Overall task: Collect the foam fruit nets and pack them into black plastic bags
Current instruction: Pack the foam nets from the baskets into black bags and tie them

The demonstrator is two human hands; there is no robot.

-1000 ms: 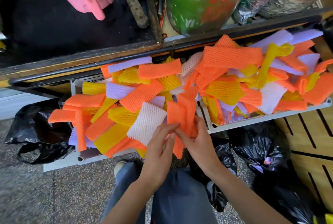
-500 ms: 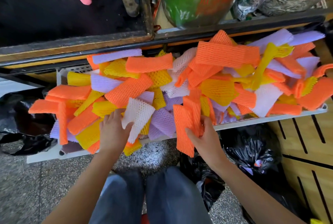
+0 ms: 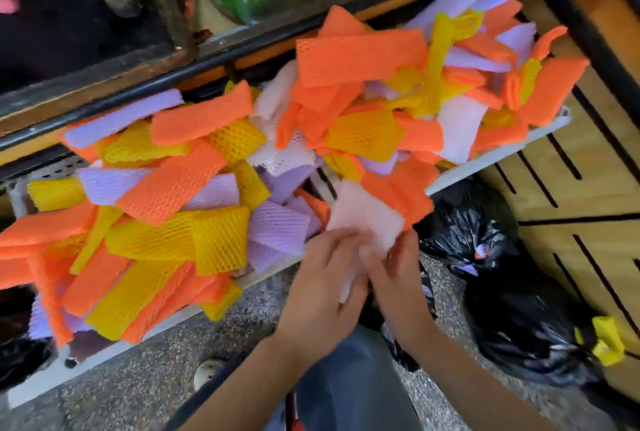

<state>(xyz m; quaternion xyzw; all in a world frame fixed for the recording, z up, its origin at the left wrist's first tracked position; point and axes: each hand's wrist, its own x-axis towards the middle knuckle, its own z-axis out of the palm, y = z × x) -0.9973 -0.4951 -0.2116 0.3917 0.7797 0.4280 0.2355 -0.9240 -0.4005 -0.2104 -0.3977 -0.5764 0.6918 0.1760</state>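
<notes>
A heap of orange, yellow, purple and white foam fruit nets (image 3: 214, 202) fills two white trays (image 3: 491, 157) across the middle of the view. My left hand (image 3: 318, 288) and my right hand (image 3: 398, 278) meet at the front edge of the trays. Together they hold a white net (image 3: 367, 219) laid against a small stack of orange nets (image 3: 405, 195); my right hand grips the stack. The fingers are blurred. A black plastic bag (image 3: 408, 333) lies just below my hands, mostly hidden by them.
Tied black bags (image 3: 467, 233) lie on the speckled floor at the right, one (image 3: 526, 337) with a yellow net (image 3: 606, 344) beside it. A wooden slatted panel (image 3: 595, 188) stands at the right. Another black bag (image 3: 20, 358) is at the far left. My knees fill the bottom middle.
My left hand picked a white net from the left tray and brought it right to the orange stack in my right hand. The view has shifted to the left.
</notes>
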